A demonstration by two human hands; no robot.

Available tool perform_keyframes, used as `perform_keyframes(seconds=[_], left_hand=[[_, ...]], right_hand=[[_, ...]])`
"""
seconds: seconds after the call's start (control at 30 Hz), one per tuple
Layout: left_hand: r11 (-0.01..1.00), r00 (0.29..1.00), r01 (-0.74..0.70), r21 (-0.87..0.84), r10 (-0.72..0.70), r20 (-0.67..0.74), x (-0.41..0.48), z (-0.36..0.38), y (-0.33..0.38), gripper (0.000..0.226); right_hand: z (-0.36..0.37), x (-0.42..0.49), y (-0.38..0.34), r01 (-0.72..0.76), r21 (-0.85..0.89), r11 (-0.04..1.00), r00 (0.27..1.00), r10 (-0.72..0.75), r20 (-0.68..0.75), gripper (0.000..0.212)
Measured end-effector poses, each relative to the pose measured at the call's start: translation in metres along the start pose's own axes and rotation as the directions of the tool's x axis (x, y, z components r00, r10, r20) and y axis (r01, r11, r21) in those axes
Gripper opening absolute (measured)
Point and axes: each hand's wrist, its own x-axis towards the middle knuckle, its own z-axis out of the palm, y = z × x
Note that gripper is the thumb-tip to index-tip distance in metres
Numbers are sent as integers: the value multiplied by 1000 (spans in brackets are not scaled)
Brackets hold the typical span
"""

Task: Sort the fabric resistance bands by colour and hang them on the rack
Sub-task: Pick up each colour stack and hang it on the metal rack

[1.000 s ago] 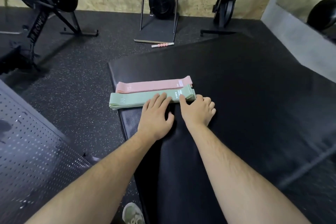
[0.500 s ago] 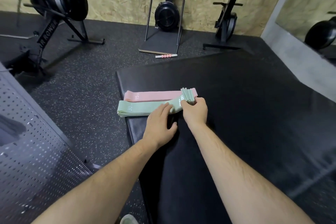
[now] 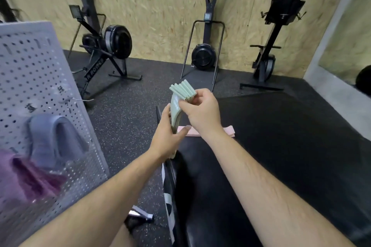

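Both hands (image 3: 200,110) have lifted the green bands (image 3: 181,91) off the mat (image 3: 281,146).

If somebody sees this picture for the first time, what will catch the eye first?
Both hands, left hand and right hand, hold up a stack of mint-green fabric bands at the centre. Behind them, pink fabric bands lie on the black padded mat. Left, a grey pegboard rack already carries blue-grey bands and purple bands.
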Motion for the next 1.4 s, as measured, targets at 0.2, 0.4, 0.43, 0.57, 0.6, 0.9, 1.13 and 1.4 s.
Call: perform_keyframes(seconds=[0.2,0.4,0.43,0.57,0.6,0.9,1.13,1.4], left_hand=[[993,991,115,-28,-113,65,-17,-56,47,27],[974,982,170,147,-180,54,-38,-107,72,42],[965,982,173,197,-185,45,-39,-115,75,41],[938,985,157,309,-172,24,-39,-140,87,35],[932,986,153,328,-166,11,-37,-146,91,34],[849,985,171,499,-155,-74,0,-186,101,34],[792,973,230,566,-186,-136,30,-222,93,28],[590,939,345,730,-227,-259,57,-256,68,33]], right_hand=[[1,-1,-49,5,91,996,1000,-5,-7,27],[9,-1,-50,-183,183,966,982,189,-20,36],[13,-4,-49,-210,192,959,976,217,-18,34],[32,-14,-33,-324,273,906,940,340,-11,38],[39,-17,-27,-349,313,883,929,370,-8,51],[89,-41,-27,-181,126,975,964,150,221,62],[146,-20,-35,-87,11,996,959,81,271,21],[211,18,-29,-112,-7,994,939,108,327,17]])
